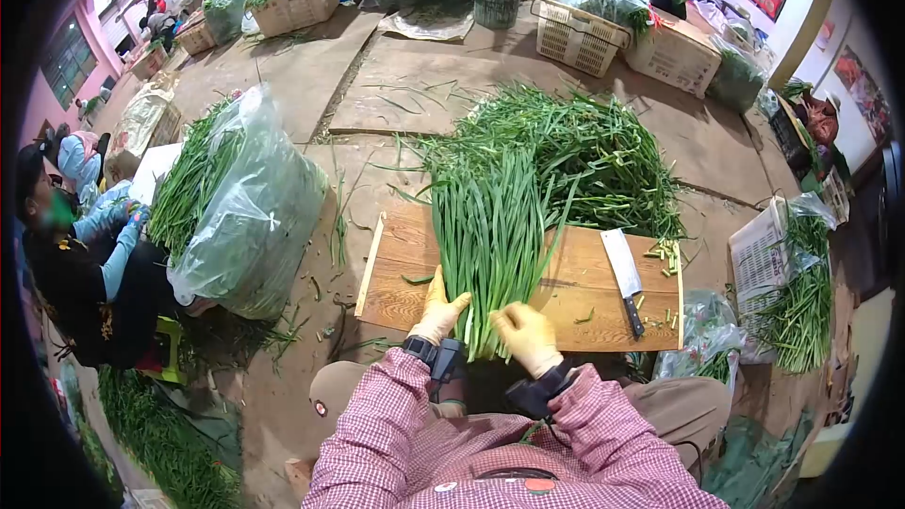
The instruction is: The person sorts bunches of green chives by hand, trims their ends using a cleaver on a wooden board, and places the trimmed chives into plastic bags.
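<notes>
A thick bunch of garlic chives (pixel 485 236) lies over the wooden board (pixel 401 259), leaf tips pointing away and pale stem ends hanging past the near edge. My left hand (pixel 440 311), in a yellowish glove, grips the bunch from the left, thumb on top. Gloved alike, my right hand (pixel 526 337) has its fingers curled against the stem ends on the right; the fingertips are partly hidden. To the right on the board rests a cleaver (pixel 622 269), black handle toward me, beside short cut stem pieces (pixel 667 253).
Beyond the board spreads a large loose heap of greens (pixel 603 155). At left, a clear plastic bag (pixel 255 217) stuffed with greens stands near a seated person (pixel 80 254). A white crate (pixel 759 254) is at right. Several crates (pixel 580 38) and other people are farther back.
</notes>
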